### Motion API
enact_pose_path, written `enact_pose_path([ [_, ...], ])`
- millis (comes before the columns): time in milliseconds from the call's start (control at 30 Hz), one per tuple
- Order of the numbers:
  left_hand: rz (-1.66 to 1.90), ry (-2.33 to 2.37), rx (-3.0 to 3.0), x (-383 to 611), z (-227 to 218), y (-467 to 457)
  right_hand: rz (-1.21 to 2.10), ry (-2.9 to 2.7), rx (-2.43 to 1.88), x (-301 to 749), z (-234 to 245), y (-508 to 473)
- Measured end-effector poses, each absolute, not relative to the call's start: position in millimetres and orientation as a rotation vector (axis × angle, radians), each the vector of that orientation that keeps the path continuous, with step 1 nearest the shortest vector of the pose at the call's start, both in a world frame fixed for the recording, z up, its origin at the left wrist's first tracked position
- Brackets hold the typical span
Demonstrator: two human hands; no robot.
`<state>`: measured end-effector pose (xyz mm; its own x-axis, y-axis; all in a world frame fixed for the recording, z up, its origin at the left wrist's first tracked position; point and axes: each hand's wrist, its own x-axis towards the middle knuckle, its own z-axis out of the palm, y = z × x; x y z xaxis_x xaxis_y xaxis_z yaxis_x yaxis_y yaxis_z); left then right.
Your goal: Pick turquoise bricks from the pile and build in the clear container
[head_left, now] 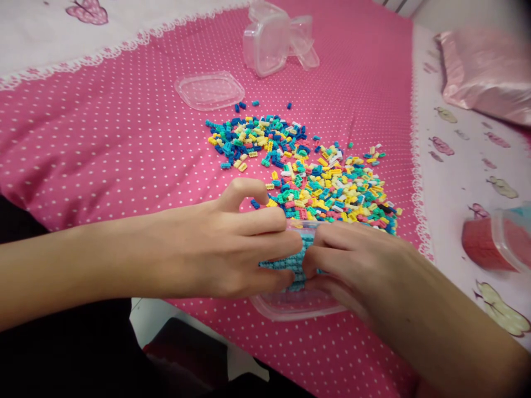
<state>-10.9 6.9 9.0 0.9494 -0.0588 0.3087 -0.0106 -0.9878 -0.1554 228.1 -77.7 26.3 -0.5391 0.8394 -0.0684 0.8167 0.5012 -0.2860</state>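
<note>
A heap of small plastic bricks in blue, yellow, teal, pink and white lies spread on the pink dotted bedspread. In front of it stands a clear plastic tub filled with teal bricks. My left hand rests over the tub's left side with its fingers curled onto the teal bricks. My right hand meets it from the right, fingers curled and pressed on the same bricks. What the fingertips pinch is hidden.
A clear lid lies beyond the heap, and empty clear tubs lie tipped further back. A clear tub of red bricks lies at the right edge. A pink pillow sits at the top right.
</note>
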Motion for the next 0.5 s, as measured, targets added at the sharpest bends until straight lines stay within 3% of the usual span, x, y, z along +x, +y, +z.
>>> enact_pose_path([
  [500, -0.494, 0.074, -2.938, -10.0, 9.2, 7.1, 0.497, -2.694, -1.372, 236.6, 19.1, -74.0],
])
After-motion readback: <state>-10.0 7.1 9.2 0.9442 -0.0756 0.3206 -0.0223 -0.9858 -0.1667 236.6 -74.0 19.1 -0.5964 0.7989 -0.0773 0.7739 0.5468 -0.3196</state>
